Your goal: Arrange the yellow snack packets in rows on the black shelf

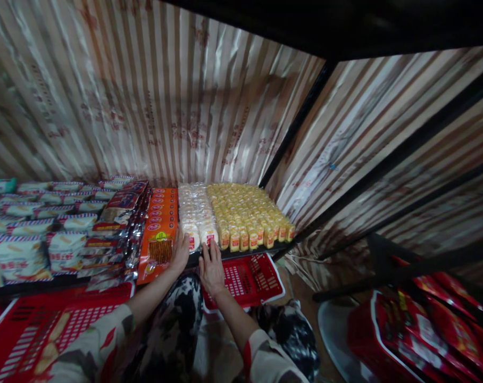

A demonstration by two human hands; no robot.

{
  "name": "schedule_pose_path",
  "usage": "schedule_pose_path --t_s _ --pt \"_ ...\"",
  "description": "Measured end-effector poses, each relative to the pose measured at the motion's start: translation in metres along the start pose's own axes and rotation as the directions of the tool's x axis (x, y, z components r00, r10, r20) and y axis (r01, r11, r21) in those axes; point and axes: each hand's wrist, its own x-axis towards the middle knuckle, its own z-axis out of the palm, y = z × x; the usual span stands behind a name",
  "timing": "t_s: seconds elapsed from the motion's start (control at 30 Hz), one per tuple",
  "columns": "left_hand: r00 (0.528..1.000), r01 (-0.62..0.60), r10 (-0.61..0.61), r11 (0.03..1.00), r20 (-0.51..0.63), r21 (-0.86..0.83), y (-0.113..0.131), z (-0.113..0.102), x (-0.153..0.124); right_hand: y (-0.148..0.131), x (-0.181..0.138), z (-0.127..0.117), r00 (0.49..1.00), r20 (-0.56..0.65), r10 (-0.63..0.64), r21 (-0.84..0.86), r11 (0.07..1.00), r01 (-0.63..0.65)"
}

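Note:
Two rows of round white wrapped snacks (192, 213) lie on a dark shelf, with red labels on the front packs. My left hand (180, 252) rests along the left side of these rows, beside the orange snack packets (159, 213), its fingers stretched out. At the front of the right-hand row, my right hand (212, 267) has its fingertips against the front white pack (208, 235), fingers spread. To the right stand several rows of yellow wrapped cakes (245, 213).
Dark red packets (125, 205) and white-and-blue bagged snacks (68, 250) fill the shelf's left. Below are a red basket (261, 276) and a larger red basket (106, 303). Black frame bars (385, 159) cross the right side, above a red bin of packets (363, 324). Striped sheeting (146, 106) hangs behind.

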Motion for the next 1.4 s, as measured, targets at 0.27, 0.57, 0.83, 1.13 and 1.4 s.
schedule_pose_path --t_s 0.27,0.57,0.83,1.13,1.4 --pt "0.999 -0.049 0.048 0.998 0.019 0.042 -0.001 0.004 -0.003 0.002 0.002 -0.003 1.000 0.015 0.005 0.013 1.000 -0.005" --pt "0.997 -0.074 0.073 0.991 0.010 0.109 -0.013 0.013 -0.003 0.000 0.005 0.004 0.999 -0.022 0.039 0.050 0.998 -0.038" --pt "0.973 -0.153 0.187 0.962 -0.134 0.226 -0.016 0.026 0.000 0.003 0.008 0.005 0.996 -0.080 0.041 0.133 0.991 -0.030" --pt "0.940 -0.190 0.302 0.850 -0.158 0.492 -0.008 -0.030 0.001 -0.010 0.023 -0.012 0.988 -0.152 0.018 0.204 0.979 0.013" --pt "0.923 -0.206 0.383 0.585 -0.044 0.784 -0.036 -0.069 0.008 -0.090 0.103 0.007 0.989 0.020 -0.146 0.288 0.948 0.134"
